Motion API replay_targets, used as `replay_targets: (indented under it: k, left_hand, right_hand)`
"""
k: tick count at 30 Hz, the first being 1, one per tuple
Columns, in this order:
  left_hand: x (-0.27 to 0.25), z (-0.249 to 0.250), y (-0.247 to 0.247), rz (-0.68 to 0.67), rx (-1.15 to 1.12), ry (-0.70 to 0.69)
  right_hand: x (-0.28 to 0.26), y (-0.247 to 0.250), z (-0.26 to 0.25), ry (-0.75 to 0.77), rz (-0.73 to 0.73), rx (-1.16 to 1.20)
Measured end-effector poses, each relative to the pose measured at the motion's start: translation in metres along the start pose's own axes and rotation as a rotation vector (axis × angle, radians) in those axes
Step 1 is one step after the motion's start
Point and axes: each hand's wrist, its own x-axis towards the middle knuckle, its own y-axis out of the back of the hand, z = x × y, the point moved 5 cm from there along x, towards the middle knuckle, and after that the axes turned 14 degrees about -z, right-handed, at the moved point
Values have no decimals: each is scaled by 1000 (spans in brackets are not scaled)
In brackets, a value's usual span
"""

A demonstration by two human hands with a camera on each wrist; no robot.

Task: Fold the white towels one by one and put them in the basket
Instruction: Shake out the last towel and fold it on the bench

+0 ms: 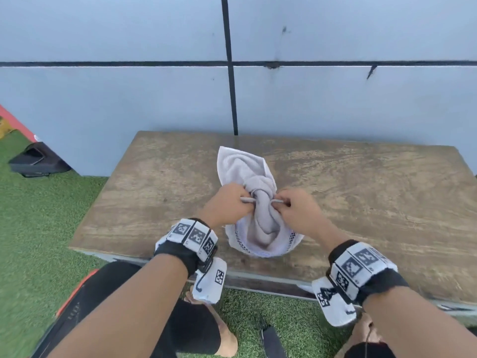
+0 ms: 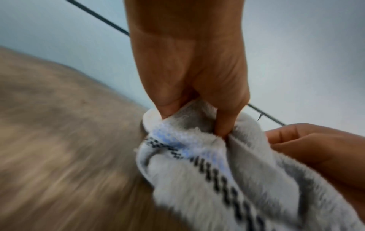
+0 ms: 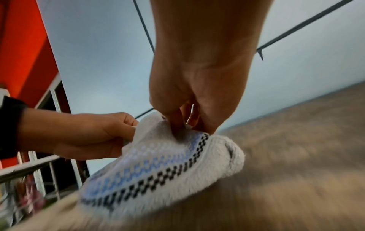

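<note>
A pale blue-grey panelled wall (image 1: 129, 99) with dark seams stands behind everything, beyond both grips. Green artificial turf (image 1: 38, 228) covers the ground to the left of and below the arms. The worn wooden surface (image 1: 361, 202) spreads under both grips and well out to their right.

On that surface lies the white towel (image 1: 258, 223), bunched and twisted lengthwise, its far end fanned out beyond the grips and its near end, edged with a black checked band, lying between the wrists. The left hand (image 1: 227, 202) pinches one edge of the towel at the twist, fingers curled on the cloth; the right hand (image 1: 299, 205) pinches the opposite edge just across from it, also clamped on the cloth. The two grips sit close together with the knot of towel between them. Each wrist carries a black strap with white coded marker blocks.

A dark bag (image 1: 36, 161) rests on the turf against the wall, well left of the left grip.

The left wrist view shows thumb and finger (image 2: 225, 123) pressed into a fold, and a pale blue woven stripe beside the black checks, which the head view barely gives. The right wrist view shows the same stripe along the towel's rounded near end, plus an orange-red wall (image 3: 21, 46) and a metal railing (image 3: 29, 165) behind the left hand. Both wrist views are blurred on the surface.
</note>
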Motion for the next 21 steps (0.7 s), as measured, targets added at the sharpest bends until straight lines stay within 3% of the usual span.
replay_targets:
  k: [3, 8, 12, 15, 18, 21]
  left_hand:
    - [30, 25, 51, 76, -55, -73]
    - [102, 71, 152, 317, -97, -133]
    - [136, 70, 208, 471, 71, -35]
    - [140, 40, 240, 623, 97, 96]
    - [138, 17, 253, 595, 124, 247]
    - [140, 21, 249, 552, -30, 225]
  right_hand:
    - [21, 54, -5, -1, 171, 85]
    - [71, 161, -24, 4, 451, 222]
    - [108, 224, -3, -76, 564, 167]
    - [108, 260, 23, -190, 675, 72]
    - [99, 279, 35, -197, 707, 101]
    - [105, 281, 38, -202, 655, 189]
